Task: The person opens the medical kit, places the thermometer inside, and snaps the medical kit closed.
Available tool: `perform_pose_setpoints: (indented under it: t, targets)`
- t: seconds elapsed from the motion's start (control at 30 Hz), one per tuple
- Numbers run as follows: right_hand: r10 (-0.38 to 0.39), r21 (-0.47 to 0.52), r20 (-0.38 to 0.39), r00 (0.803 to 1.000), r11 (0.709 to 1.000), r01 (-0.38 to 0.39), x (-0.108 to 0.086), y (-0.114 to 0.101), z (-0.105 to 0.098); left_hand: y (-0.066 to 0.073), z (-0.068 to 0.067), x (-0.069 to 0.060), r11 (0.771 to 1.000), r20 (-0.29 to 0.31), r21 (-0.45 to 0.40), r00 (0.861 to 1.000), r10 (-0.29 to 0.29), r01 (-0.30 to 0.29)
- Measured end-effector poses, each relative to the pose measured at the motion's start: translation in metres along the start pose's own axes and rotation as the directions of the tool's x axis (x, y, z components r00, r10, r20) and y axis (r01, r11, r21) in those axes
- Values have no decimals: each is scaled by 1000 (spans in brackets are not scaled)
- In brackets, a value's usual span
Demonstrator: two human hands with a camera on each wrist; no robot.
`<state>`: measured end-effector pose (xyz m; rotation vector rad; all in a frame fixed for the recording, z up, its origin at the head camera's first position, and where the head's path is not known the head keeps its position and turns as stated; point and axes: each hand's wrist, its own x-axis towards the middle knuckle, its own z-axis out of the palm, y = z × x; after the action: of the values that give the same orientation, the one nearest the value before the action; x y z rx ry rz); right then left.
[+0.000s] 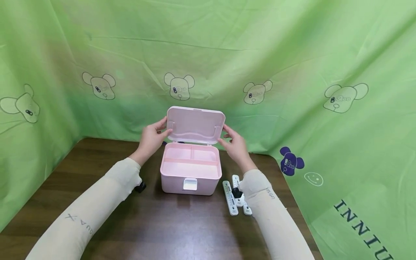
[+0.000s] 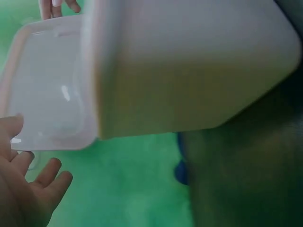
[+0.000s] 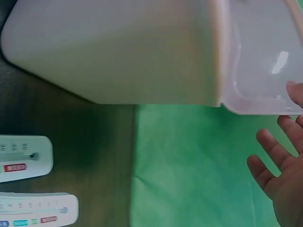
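Note:
A pink storage box [image 1: 190,186] stands on the table with its hinged lid [image 1: 196,124] raised at the back. Inside it a pink divided tray [image 1: 191,168] is visible, with two small compartments behind one long one. My left hand [image 1: 152,138] pinches the lid's left edge between thumb and fingers. At the opposite edge, my right hand [image 1: 235,146] does the same. The right wrist view shows the right thumb on the lid's inner face and the lower fingers [image 3: 272,146] spread apart.
Several white thermometers [image 1: 230,198] with printed scales lie to the right of the box, partly hidden by the right sleeve [image 1: 260,187]. Behind the brown wooden table [image 1: 156,231] hangs a green curtain [image 1: 208,54] with bear drawings.

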<state>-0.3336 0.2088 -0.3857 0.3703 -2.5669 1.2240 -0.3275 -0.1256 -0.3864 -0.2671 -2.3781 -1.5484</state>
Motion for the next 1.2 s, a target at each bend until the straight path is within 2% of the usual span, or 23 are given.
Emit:
perform_pose_setpoints:
  t: [0.23, 0.4, 0.47, 0.6, 0.77, 1.0, 1.2]
  targets:
    - [29, -89, 101, 994, 996, -20, -11, 16, 11, -24, 9, -4, 998, 114, 64, 993, -34, 27]
    - [96, 22, 171, 981, 995, -101, -17, 27, 19, -41, 10, -4, 997, 188, 82, 982, -31, 16]
    - [105, 87, 186, 977, 989, -123, -18, 31, 22, -47, 10, -2, 997, 211, 74, 977, -26, 11]
    - [98, 155, 197, 975, 979, -130, -20, 37, 26, -57, 8, -1, 998, 259, 63, 965, -32, 16]
    - [87, 201, 214, 973, 971, -131, -21, 41, 29, -60, 7, -1, 999, 310, 17, 949, -51, 49]
    - [72, 308, 244, 967, 940, -147, -21, 46, 27, -62, 8, 1, 998, 348, -55, 937, -18, 40]
    - [72, 306, 275, 959, 939, -158, -22, 49, 26, -63, 6, -3, 992, 374, -103, 927, -26, 69]
